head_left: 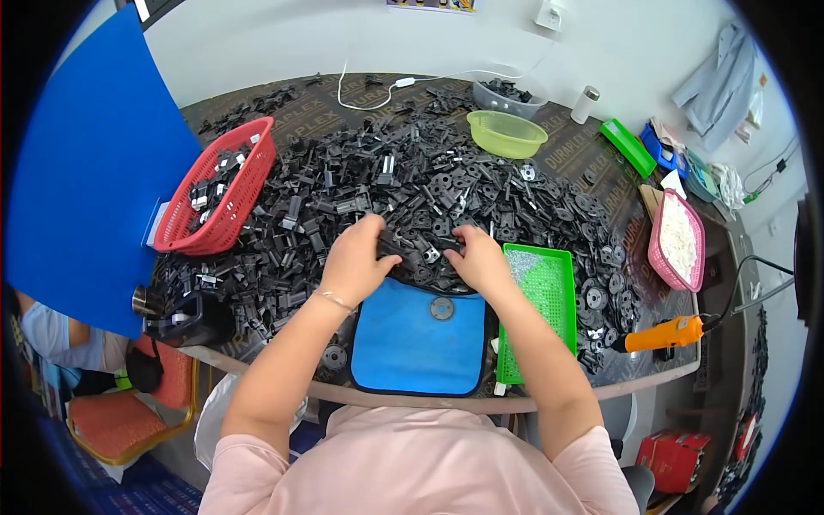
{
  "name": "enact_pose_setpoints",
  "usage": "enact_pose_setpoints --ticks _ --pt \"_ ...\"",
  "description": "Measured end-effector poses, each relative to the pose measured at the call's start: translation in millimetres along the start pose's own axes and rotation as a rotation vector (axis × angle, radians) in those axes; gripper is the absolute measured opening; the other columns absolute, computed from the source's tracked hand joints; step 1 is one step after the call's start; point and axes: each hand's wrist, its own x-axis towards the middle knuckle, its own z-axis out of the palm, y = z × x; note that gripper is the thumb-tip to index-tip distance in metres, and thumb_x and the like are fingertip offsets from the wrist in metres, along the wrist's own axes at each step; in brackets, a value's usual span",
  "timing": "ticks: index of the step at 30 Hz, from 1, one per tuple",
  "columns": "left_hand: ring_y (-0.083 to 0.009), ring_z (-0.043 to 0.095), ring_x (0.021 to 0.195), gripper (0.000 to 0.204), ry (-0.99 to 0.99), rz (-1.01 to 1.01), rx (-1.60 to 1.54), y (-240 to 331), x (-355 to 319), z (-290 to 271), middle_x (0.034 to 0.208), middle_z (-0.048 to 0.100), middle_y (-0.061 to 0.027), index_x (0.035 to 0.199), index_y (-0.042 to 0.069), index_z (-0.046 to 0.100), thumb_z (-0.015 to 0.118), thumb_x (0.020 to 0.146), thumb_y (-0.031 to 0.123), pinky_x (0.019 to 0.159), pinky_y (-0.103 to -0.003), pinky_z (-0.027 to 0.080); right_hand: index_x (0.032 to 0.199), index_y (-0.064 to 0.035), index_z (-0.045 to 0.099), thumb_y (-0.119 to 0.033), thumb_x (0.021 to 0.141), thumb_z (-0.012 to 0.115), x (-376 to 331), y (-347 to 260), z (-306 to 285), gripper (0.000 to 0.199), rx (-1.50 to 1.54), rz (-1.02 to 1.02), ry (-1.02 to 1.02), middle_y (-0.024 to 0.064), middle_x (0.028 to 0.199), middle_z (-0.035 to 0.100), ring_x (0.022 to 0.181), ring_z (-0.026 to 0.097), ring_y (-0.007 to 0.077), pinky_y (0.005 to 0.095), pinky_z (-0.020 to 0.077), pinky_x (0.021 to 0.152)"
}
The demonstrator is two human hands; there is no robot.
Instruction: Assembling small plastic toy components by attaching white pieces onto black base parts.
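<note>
My left hand (357, 259) and my right hand (478, 257) are together at the near edge of a big heap of black plastic parts (412, 184). Both grip a black plastic part (421, 249) held between them, just above a blue mat (419, 335). A round black disc (442, 308) lies on the mat below my hands. To the right of my right hand sits a green tray (562, 296) with small silvery pieces in it.
A red basket (249, 184) with parts stands at the left, a black box (190, 319) near it. A yellow-green bowl (506, 136) and a clear tub (502, 101) sit at the back. A pink basket (678, 240) and an orange power screwdriver (665, 335) are on the right. Another person sits lower left.
</note>
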Motion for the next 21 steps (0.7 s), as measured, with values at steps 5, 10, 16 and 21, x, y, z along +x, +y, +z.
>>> enact_pose_setpoints --ticks 5,10,16,21 --pt "-0.008 0.057 0.066 0.039 -0.188 -0.531 -0.92 -14.9 -42.9 -23.7 0.091 0.063 -0.003 0.107 0.005 0.055 0.076 0.075 -0.001 0.053 -0.02 0.046 0.097 -0.0051 0.065 -0.016 0.077 0.073 5.3 -1.0 5.4 0.025 0.087 0.155 -0.011 0.0111 0.08 0.069 0.075 0.066 0.0272 0.037 0.0522 0.07" --pt "-0.0156 0.065 0.085 0.029 -0.285 -0.673 -1.461 -27.4 -85.3 -1.8 0.103 0.063 -0.0062 0.115 0.006 0.055 0.067 0.088 0.009 0.073 -0.029 0.055 0.097 -0.0007 0.065 -0.004 0.082 0.07 -36.8 0.9 -19.2 0.016 0.757 0.32 0.026 0.0026 0.081 0.066 0.071 0.061 0.0088 0.0233 0.0501 0.063" --pt "-0.0229 0.063 0.102 0.049 -0.334 -0.781 -1.609 4.3 -83.6 4.0 0.112 0.061 -0.0087 0.122 0.005 0.054 0.039 0.1 0.046 0.089 -0.038 0.052 0.099 0.0005 0.066 -0.003 0.081 0.073 -86.1 -51.1 -24.2 0.02 1.056 0.338 -0.361 0.0023 0.082 0.065 0.072 0.06 0.0056 0.0197 0.0496 0.064" --pt "-0.0252 0.062 0.103 0.051 -0.377 -0.712 -1.549 13.5 -85.1 0.7 0.114 0.06 -0.0102 0.122 0.005 0.054 0.036 0.101 0.048 0.09 -0.038 0.051 0.099 0.0013 0.065 -0.002 0.08 0.074 -84.4 -48.0 -17.8 0.022 0.98 0.357 -0.353 0.0023 0.083 0.065 0.071 0.06 0.0048 0.019 0.0496 0.064"
